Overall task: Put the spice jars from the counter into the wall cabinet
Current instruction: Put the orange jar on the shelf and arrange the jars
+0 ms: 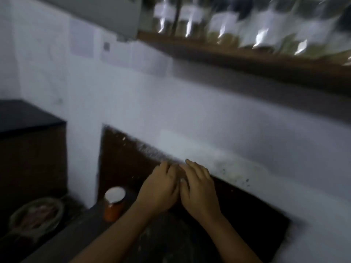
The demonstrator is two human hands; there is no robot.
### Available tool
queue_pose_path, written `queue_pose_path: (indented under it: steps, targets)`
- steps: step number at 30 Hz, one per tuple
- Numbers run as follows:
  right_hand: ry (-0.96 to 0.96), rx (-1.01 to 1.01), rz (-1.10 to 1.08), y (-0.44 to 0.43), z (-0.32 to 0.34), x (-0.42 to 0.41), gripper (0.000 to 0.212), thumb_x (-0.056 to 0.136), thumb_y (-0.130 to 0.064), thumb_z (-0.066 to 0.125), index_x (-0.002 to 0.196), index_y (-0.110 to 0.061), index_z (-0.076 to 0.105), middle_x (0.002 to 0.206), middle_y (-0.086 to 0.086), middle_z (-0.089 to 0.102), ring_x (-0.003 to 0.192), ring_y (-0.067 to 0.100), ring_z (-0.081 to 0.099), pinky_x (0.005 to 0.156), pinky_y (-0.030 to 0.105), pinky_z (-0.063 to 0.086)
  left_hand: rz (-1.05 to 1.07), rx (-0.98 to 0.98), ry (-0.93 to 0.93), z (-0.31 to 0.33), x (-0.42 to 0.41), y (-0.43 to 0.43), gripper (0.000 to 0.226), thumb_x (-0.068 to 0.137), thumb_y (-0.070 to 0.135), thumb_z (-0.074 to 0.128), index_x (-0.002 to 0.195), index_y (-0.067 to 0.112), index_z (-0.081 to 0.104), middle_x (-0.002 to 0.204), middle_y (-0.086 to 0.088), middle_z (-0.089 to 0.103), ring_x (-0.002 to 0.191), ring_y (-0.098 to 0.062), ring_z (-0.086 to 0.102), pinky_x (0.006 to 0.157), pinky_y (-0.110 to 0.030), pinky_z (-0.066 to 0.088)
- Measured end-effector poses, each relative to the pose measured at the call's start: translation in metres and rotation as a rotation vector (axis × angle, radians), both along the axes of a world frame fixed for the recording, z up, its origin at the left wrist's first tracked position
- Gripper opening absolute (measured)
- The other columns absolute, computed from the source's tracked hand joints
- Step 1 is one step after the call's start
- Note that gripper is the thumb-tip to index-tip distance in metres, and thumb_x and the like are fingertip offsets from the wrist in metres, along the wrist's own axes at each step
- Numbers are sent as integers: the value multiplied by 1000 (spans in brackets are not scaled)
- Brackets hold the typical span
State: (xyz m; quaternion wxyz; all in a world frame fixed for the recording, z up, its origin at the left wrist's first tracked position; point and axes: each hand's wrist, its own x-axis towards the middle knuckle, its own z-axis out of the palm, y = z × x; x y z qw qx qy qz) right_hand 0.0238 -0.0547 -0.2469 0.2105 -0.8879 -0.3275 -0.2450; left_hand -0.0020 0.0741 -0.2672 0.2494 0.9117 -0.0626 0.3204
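Observation:
The view is blurred. One spice jar (114, 204) with a white lid and orange contents stands on the dark counter (237, 215), just left of my left wrist. My left hand (161, 188) and my right hand (197, 188) lie side by side over the counter near the wall, backs up, fingers bent downward. A small glint shows between them, but what lies under the fingers is hidden. Up at the right, the wall cabinet's wooden shelf (247, 56) carries several jars (222, 29) with white labels.
A grey cabinet door (106, 14) hangs open at the top left of the shelf. A round basket or dish (36, 217) sits low at the left, beneath a dark ledge (24, 116). White wall with paper sheets fills the middle.

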Motion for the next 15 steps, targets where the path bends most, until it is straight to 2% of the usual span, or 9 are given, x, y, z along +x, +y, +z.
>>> queue_pose_path:
  steps: [6,12,15]
  targets:
    - [233,-172,62,92,-91,2,44,94,-33,41,137,-25,40,150,-1,34,140,20,20,113,39,22,118,-32,244,-92,-22,92,48,93,35,44,136,17,36,126,-5,46,105,-19,50,87,-34,48]
    - [407,-276,48,159,-158,21,56,89,-41,47,141,-26,30,152,2,27,142,25,14,109,46,27,212,-83,437,-155,-22,154,54,91,38,46,138,17,30,131,-8,42,110,-21,48,86,-30,46]
    - [490,-286,29,179,-185,32,59,87,-45,49,140,-28,28,152,3,26,142,27,12,108,47,27,234,-116,510,-178,-17,175,57,90,40,49,138,18,29,129,-8,42,109,-22,48,89,-35,48]
